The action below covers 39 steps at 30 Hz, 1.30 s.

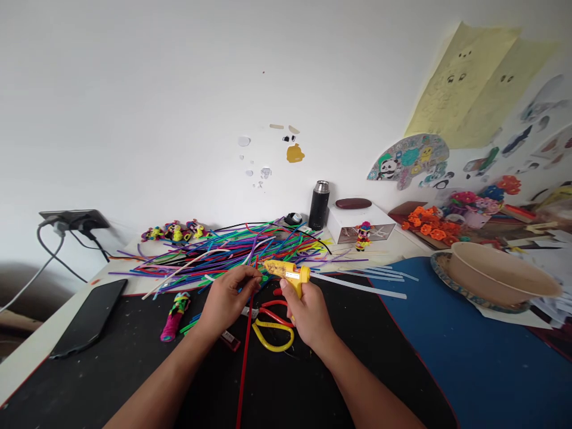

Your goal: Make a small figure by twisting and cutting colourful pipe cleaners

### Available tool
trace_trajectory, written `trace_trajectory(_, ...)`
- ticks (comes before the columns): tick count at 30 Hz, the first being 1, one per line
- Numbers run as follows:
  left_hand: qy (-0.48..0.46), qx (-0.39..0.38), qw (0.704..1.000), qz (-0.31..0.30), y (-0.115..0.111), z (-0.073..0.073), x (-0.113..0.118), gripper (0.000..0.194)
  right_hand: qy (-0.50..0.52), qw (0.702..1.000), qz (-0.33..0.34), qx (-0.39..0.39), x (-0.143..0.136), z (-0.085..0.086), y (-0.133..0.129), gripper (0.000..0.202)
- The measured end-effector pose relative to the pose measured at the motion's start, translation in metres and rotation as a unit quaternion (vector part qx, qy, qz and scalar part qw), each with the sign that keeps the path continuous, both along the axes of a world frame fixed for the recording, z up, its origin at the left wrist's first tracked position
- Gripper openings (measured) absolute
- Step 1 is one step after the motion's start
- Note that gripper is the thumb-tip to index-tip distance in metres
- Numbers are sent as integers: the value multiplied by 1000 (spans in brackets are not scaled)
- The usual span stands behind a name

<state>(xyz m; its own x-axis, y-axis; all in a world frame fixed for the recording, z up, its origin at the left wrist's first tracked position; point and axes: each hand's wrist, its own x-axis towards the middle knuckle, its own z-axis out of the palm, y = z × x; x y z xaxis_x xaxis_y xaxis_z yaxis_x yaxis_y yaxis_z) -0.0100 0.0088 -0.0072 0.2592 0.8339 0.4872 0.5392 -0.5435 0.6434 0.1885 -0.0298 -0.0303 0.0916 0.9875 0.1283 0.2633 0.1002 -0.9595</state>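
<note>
In my right hand (308,313) is a yellow hot glue gun (286,270), its nozzle pointing left and a long white glue stick (361,285) coming out of its back. My left hand (230,298) pinches a red pipe cleaner (245,363) close to the nozzle; the strand hangs down toward the front of the table. Whether nozzle and strand touch, I cannot tell. Under my hands lie scissors with yellow handles (273,349) and a tool with red handles (276,314), partly hidden. A pink, green and black wrapped figure (175,317) lies left of my left hand.
A heap of coloured pipe cleaners (214,250) spreads behind my hands. A black phone (92,319) lies at left. Small figures (174,231), a black flask (319,205) and a white box (357,223) stand along the wall. A beige bowl (500,274) sits at right.
</note>
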Motion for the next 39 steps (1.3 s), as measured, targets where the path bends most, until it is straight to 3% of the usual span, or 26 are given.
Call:
trace_trajectory(22,15,0,1000,-10,-2,1,0,16,-6,1000,-4,4,1,7,-1,57)
trace_trajectory(39,13,-4,1000,9,1,-2,-3,17,2,1000,1,-9,0,3,-2,56)
